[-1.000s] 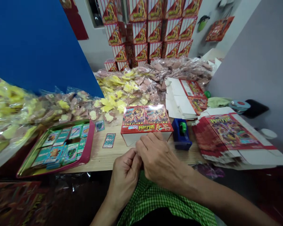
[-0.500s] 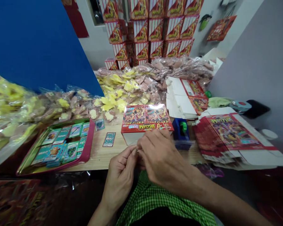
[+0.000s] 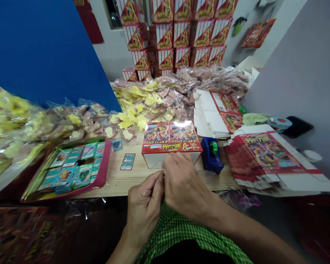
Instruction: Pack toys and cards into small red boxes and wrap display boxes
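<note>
My left hand [image 3: 145, 201] is closed in a pinch, thumb against the curled fingers. Close beside it, my right hand [image 3: 183, 180] is closed too, its knuckles up and partly covering the front of a red printed box [image 3: 169, 137]. Fingertips of both hands meet just in front of the box; whatever they pinch is hidden or too small to make out. The box stands on the wooden table [image 3: 118, 181], two printed panels on top and a white front side. Left of it lie a teal card [image 3: 128, 161] and a smaller card [image 3: 117, 144].
A pink-rimmed tin [image 3: 106, 165] holds stacked cards at left. Right of the box are a blue tape dispenser [image 3: 211, 157] and flattened cartons [image 3: 269, 154]. Bagged yellow and pink pieces [image 3: 165, 95] heap behind, before stacked boxes [image 3: 181, 33]. A blue panel [image 3: 44, 47] stands upper left.
My hands have shifted slightly, the right one turning more into a fist with its knuckles up. Fingertips remain together. The box and cards stay in place.
</note>
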A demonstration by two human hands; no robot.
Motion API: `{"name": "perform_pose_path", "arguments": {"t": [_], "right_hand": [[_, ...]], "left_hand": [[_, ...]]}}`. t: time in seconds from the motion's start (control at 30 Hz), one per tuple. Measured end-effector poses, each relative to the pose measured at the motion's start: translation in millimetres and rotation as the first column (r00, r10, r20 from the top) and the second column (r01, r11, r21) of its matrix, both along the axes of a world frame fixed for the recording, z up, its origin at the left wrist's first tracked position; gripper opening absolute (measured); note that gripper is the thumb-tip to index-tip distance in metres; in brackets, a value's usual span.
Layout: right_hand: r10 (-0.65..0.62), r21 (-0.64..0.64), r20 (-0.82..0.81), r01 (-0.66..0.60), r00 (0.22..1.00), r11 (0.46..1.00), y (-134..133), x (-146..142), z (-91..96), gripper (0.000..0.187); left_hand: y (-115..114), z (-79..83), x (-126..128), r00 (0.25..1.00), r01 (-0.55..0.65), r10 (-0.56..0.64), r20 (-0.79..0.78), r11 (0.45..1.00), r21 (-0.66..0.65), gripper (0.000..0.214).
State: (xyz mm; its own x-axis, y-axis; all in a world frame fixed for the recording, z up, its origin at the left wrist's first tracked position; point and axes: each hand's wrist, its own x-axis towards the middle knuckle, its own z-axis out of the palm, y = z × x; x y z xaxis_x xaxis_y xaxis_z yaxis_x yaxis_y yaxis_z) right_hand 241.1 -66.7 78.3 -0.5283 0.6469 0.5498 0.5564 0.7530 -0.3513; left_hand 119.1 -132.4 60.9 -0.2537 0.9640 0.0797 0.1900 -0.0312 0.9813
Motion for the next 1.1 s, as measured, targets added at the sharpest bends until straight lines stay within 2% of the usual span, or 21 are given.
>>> {"name": "perform_pose_path", "arguments": {"t": [0.07,0.13,0.23,0.3,0.37,0.47,0.5,0.53,0.57,0.6,0.67,0.7,0.77,0.83,0.87,0.93,1.0,1.07,1.1], "right_hand": [[-0.031,-0.129,-0.108,0.017,0.994,0.992,6.3,5.4,1.3,0.016],[-0.017,-0.252,-0.174,-0.028,0.985,0.967,13.5,17.4,4.7,0.012],[0.094,-0.350,-0.091,-0.120,0.991,0.929,20.8,43.5,9.6,0.009],[0.158,-0.451,-0.024,-0.151,0.987,0.880,21.4,58.5,12.5,0.007],[0.167,-0.602,-0.085,-0.184,0.982,0.777,18.1,64.8,16.8,0.012],[0.031,-0.766,-0.340,-0.296,0.940,0.570,5.8,53.6,28.7,0.019],[-0.025,-0.778,-0.419,-0.345,0.908,0.525,0.1,45.9,34.1,0.020],[-0.070,-0.769,-0.486,-0.388,0.871,0.507,-6.0,37.5,39.9,0.020],[-0.091,-0.745,-0.539,-0.423,0.838,0.515,-12.1,29.4,45.9,0.020],[-0.073,-0.712,-0.573,-0.452,0.816,0.537,-17.7,22.5,52.0,0.020],[0.065,-0.622,-0.585,-0.499,0.809,0.603,-26.2,14.3,63.1,0.020],[0.154,-0.562,-0.561,-0.511,0.814,0.650,-28.3,13.4,67.9,0.019],[0.282,-0.405,-0.471,-0.489,0.836,0.772,-27.5,16.5,75.9,0.016],[0.309,-0.212,-0.359,-0.399,0.881,0.892,-20.8,22.3,82.0,0.027],[0.305,-0.129,-0.291,-0.353,0.907,0.927,-16.0,24.8,84.5,0.038],[0.314,-0.025,-0.145,-0.320,0.939,0.947,-4.7,27.9,87.9,0.051],[0.333,-0.020,-0.040,-0.334,0.942,0.942,7.4,29.2,88.4,0.035],[0.315,-0.097,-0.015,-0.315,0.949,0.944,19.5,31.0,85.8,0.013],[0.295,-0.150,-0.025,-0.295,0.955,0.944,25.3,32.8,83.6,0.011]], "left_hand": [[-4.2,1.3,2.8,0.996,-0.077,0.077,0.038,0.997,-0.009,0.025],[-6.4,3.4,-0.8,0.982,-0.156,0.158,0.102,0.987,-0.028,0.026],[-1.6,6.9,-23.2,0.941,-0.277,0.271,0.204,0.961,0.004,0.023],[6.1,9.5,-43.8,0.899,-0.389,0.361,0.247,0.919,0.072,0.018],[12.7,13.4,-58.5,0.878,-0.447,0.412,0.244,0.887,0.113,0.018],[9.8,23.4,-55.7,0.878,-0.477,0.471,0.088,0.843,0.247,0.034],[4.4,27.2,-48.3,0.873,-0.465,0.487,0.020,0.820,0.333,0.043],[-2.6,30.9,-39.1,0.879,-0.417,0.475,-0.045,0.810,0.412,0.050],[-10.2,33.9,-29.2,0.901,-0.332,0.421,-0.108,0.827,0.455,0.057],[-17.6,36.2,-19.9,0.930,-0.224,0.327,-0.167,0.865,0.449,0.062],[-28.5,39.0,-6.5,0.962,-0.081,0.165,-0.216,0.932,0.355,0.068],[-31.1,40.1,-3.6,0.969,-0.083,0.148,-0.198,0.949,0.303,0.065],[-31.2,43.2,-5.1,0.966,-0.203,0.234,-0.106,0.947,0.248,0.049],[-27.5,48.9,-14.1,0.958,-0.279,0.285,0.000,0.939,0.199,0.033],[-25.3,52.3,-20.1,0.966,-0.260,0.257,0.040,0.950,0.174,0.031],[-20.8,58.5,-33.0,0.987,-0.134,0.119,0.108,0.981,0.138,0.031],[-15.6,61.5,-45.2,0.984,0.009,-0.035,0.174,0.989,0.146,0.025],[-8.3,60.4,-55.9,0.982,0.038,-0.069,0.177,0.984,0.174,0.020],[-3.8,58.7,-60.7,0.988,0.031,-0.057,0.143,0.983,0.182,0.023]]}}
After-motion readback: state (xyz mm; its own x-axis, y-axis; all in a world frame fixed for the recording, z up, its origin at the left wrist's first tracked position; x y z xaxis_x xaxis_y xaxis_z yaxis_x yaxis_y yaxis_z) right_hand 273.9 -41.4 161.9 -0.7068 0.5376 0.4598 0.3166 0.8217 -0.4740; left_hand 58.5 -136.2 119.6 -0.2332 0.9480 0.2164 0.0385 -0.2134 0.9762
